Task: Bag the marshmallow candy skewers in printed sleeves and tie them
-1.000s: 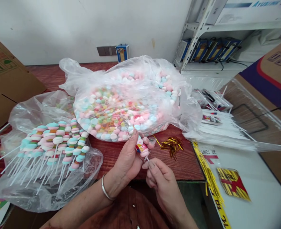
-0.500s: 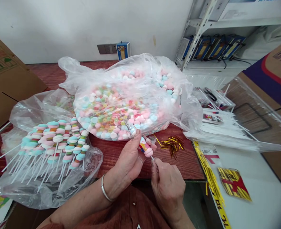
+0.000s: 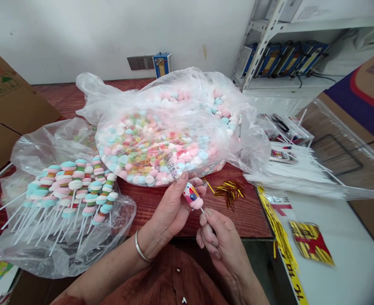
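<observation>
Over the near edge of the red table, we see a wrapped candy held between two hands. The left hand, partly closed, grips its clear wrapper beneath the thumb; the right hand pinches the white stick, its other fingers loosely curled (a two-ended hold, we judge, for steadiness). Gold ties lie nearby, presumably for easy reach. The candy's long axis runs aslant, stick rightward and toward the wearer, wrapper tip leftward and away.
</observation>
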Demonstrator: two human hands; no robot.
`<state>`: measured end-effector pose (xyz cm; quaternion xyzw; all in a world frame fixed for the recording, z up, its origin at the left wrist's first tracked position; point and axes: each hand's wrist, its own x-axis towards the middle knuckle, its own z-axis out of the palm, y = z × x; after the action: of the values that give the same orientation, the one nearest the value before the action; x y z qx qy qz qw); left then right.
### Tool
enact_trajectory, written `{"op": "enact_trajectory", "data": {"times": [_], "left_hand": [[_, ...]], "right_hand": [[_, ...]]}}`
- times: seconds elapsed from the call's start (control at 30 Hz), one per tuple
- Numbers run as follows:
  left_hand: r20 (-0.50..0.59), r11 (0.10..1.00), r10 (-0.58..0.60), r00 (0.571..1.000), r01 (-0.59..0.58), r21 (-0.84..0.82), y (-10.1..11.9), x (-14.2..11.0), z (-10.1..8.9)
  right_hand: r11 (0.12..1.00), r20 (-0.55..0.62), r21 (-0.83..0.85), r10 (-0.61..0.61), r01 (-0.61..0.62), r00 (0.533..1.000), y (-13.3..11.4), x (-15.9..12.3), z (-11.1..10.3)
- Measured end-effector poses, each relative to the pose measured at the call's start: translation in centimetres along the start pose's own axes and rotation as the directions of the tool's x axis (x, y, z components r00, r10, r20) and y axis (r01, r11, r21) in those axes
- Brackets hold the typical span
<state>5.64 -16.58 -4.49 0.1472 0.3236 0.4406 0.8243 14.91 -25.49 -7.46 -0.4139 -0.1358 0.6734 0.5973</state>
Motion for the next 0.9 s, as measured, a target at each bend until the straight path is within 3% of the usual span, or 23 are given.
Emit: {"op": "enact_trajectory", "data": {"times": [0.17, 0.27, 0.33, 0.4, 0.5, 0.57, 0.63, 0.73, 0.9], "left_hand": [[-0.059, 0.998, -0.011, 0.998, 0.007, -0.065, 0.3, 0.0, 0.2], [-0.116, 0.995, -0.046, 0.992, 0.035, -0.091, 0.0, -0.3, 0.7], [-0.110, 0.999, -0.032, 0.993, 0.028, -0.046, -0.7, -0.7, 1.0], [-0.068, 1.000, -0.009, 0.998, 0.010, 0.015, -1.6, -1.2, 1.2], [0.000, 0.998, -0.005, 1.000, 0.005, 0.064, -2.5, -1.7, 1.3], [0.006, 0.997, -0.006, 1.000, 0.005, 0.081, -2.5, -1.7, 1.3], [-0.006, 0.994, 0.012, 1.000, -0.011, 0.108, -2.3, -1.6, 1.2], [0.030, 0.987, 0.011, 0.999, -0.015, 0.160, -2.3, -1.5, 0.8], [0.038, 0.977, 0.005, 0.999, -0.013, 0.211, -3.9, -1.8, 0.2]], "right_hand": [[1.000, 0.020, -0.014, -0.027, 0.027, 0.999, 0.5, -0.2, -0.2], [0.975, -0.011, -0.182, -0.131, 0.127, 0.991, 1.0, -0.4, -0.4], [0.898, -0.050, -0.387, -0.245, 0.208, 0.968, 1.1, -0.5, -0.3], [0.765, -0.076, -0.586, -0.380, 0.267, 0.922, 1.0, -0.5, -0.2], [0.583, -0.067, -0.751, -0.534, 0.310, 0.843, 0.7, -0.6, 0.0], [0.519, -0.028, -0.796, -0.545, 0.311, 0.838, 0.5, -0.8, -0.1], [0.478, 0.025, -0.824, -0.507, 0.305, 0.862, 0.5, -1.2, -0.4], [0.502, 0.023, -0.812, -0.480, 0.296, 0.877, 0.9, -1.4, -0.8], [0.766, -0.072, -0.554, -0.435, 0.326, 0.898, 1.4, -0.4, -0.4]]}}
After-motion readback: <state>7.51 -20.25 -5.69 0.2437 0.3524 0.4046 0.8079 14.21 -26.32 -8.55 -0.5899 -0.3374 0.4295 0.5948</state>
